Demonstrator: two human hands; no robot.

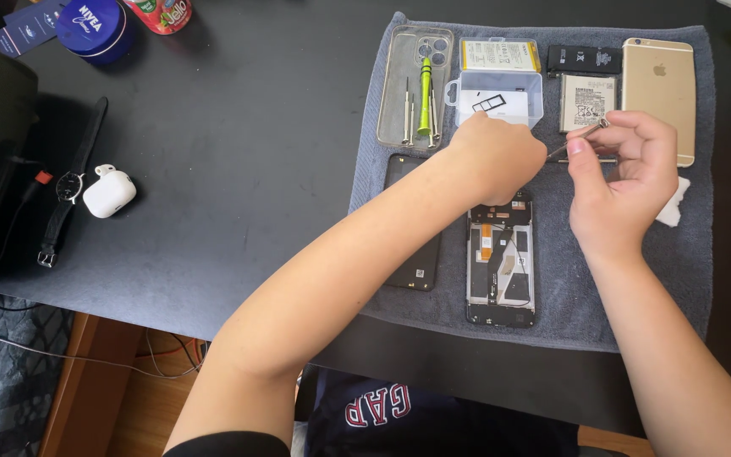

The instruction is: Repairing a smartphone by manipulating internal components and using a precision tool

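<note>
opened phone [501,262] lies back-off on grey towel [568,254], nearest the person, padded against the tabletop [213,169] | left hand [501,156] fisted above its top edge, grip contents hidden, cannot tell | right hand [623,169] pinches tweezers [581,135] | beyond: clear parts box [501,97], screwdrivers [420,97] parked in clear case

R hand [615,182] pinches tweezers [579,137]; L hand [497,156] over opened phone [501,258]
</note>
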